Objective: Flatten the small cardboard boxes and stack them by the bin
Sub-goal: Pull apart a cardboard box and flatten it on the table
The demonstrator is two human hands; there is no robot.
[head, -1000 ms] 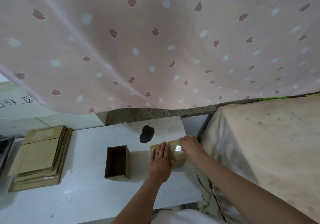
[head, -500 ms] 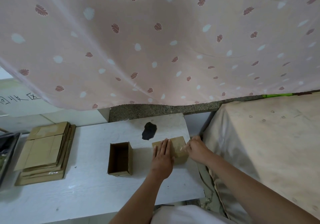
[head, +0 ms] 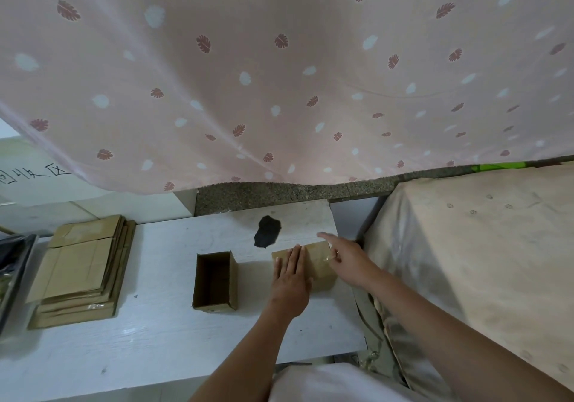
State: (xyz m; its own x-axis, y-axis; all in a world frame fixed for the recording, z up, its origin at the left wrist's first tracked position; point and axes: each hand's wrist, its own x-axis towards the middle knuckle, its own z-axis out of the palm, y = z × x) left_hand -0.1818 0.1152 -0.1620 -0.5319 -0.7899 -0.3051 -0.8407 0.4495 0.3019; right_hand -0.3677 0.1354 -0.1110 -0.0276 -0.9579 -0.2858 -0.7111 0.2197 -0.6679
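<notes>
A small closed cardboard box (head: 321, 266) lies on the white table (head: 149, 336) near its right end. My left hand (head: 290, 280) presses flat on the box's left half, fingers straight. My right hand (head: 348, 255) hovers over the box's right edge with the index finger stretched out, and a glinting bit of clear tape (head: 327, 258) shows pinched at its thumb. Left of them stands an open-topped small box (head: 214, 280), empty. A stack of flattened boxes (head: 80, 268) sits at the table's left end.
A dark bin or tray (head: 12, 274) shows at the left edge, beside the stack. A black patch (head: 267, 231) marks the table behind the closed box. A pink leaf-print curtain (head: 279, 75) hangs overhead. Cloth-covered furniture (head: 481, 261) borders the table's right side.
My right hand has lifted off the box's taped top and drawn back to the right edge, index finger now extended. The shiny tape no longer lies across the lid. My left hand stays put.
</notes>
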